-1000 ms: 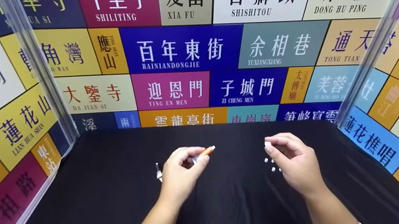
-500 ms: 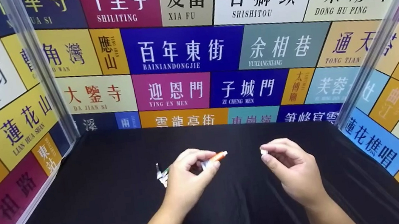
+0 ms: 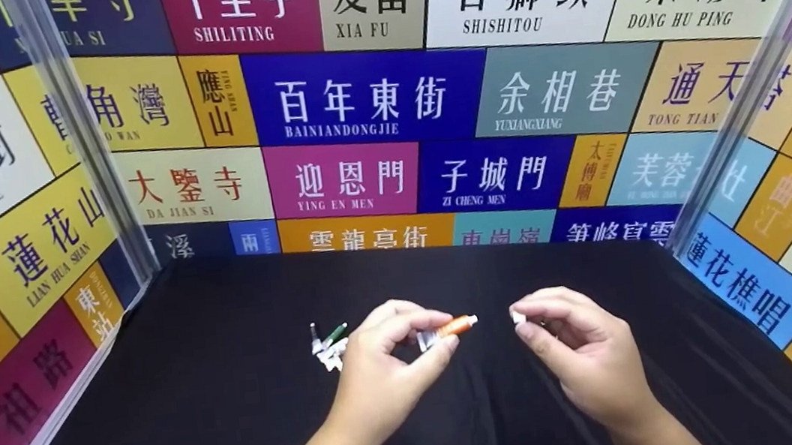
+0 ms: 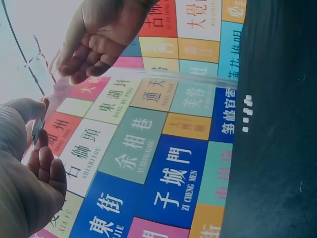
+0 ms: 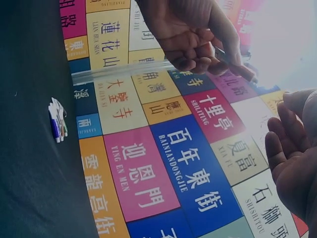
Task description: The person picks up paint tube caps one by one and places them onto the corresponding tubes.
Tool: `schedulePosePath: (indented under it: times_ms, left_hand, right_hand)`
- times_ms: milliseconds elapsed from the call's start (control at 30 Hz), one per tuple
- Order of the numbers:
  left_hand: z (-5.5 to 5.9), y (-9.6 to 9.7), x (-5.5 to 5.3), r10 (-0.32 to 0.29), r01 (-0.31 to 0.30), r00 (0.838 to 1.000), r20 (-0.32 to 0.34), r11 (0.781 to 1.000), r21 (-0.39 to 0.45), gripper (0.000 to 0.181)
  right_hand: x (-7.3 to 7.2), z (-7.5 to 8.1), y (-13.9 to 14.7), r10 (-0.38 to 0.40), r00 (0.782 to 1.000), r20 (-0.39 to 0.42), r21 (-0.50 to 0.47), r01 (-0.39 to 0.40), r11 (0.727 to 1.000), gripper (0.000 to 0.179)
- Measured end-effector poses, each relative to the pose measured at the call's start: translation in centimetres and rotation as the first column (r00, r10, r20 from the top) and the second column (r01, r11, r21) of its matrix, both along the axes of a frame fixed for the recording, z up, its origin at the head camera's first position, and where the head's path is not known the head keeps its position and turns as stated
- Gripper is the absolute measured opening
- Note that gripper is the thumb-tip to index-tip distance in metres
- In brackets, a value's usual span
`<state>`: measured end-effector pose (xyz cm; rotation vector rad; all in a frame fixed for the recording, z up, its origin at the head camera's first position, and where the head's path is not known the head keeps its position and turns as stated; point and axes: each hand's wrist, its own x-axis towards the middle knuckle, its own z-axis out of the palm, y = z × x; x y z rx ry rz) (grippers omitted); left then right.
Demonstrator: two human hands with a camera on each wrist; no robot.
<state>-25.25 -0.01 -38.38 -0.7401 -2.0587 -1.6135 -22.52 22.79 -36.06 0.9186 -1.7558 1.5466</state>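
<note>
My left hand (image 3: 383, 364) pinches a small paint tube (image 3: 460, 325) between thumb and fingers. The tube has an orange band and a white nozzle that points right, towards the other hand. Facing it across a narrow gap, my right hand (image 3: 585, 350) holds a tiny white cap (image 3: 519, 318) at its fingertips. Cap and nozzle are apart. Both hands are raised above the black cloth, as the right wrist view shows with the tube (image 5: 242, 70) in the air. Several loose white caps (image 4: 246, 113) lie on the cloth in the left wrist view; in the head view my right hand hides them.
A small pile of similar tubes (image 3: 330, 348), mostly white with dark and green ones among them, lies left of my left hand. Black cloth (image 3: 239, 423) covers the table. Printed sign panels (image 3: 365, 98) enclose the back and sides, with clear corner posts (image 3: 718, 107).
My left hand has moved right and slightly nearer with the tube, uncovering more of the pile. My right hand has come left and down with the cap, so the gap has narrowed.
</note>
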Motion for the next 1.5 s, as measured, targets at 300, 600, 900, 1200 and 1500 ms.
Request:
schedulePosePath:
  times_ms: [300,600,900,1200,1500]
  left_hand:
    - [0.1,0.2,0.6,-0.011,0.011,0.997,-0.071,1.000,0.003,0.019]
    - [0.4,0.6,1.3,-0.032,0.031,0.991,-0.133,0.999,-0.006,0.018]
    - [0.5,0.7,1.6,-0.040,0.037,0.991,-0.131,0.999,-0.025,0.018]
    - [0.5,0.8,1.6,-0.051,0.047,0.990,-0.135,0.998,-0.030,0.017]
    - [0.3,0.8,1.6,-0.061,0.053,0.987,-0.149,0.997,-0.055,0.016]
  right_hand:
    - [0.1,0.0,-0.6,0.053,0.998,-0.046,0.027,-0.052,0.998,0.030]
    - [0.5,-0.2,-0.7,0.038,0.998,-0.040,0.040,-0.036,0.999,0.032]
    - [1.0,0.0,-1.0,0.031,0.999,-0.034,0.068,-0.029,0.997,0.031]
    - [1.1,0.0,-1.1,0.058,0.998,-0.038,0.069,-0.055,0.996,0.031]
    - [1.2,0.1,-1.2,0.070,0.997,-0.046,0.089,-0.066,0.994,0.034]
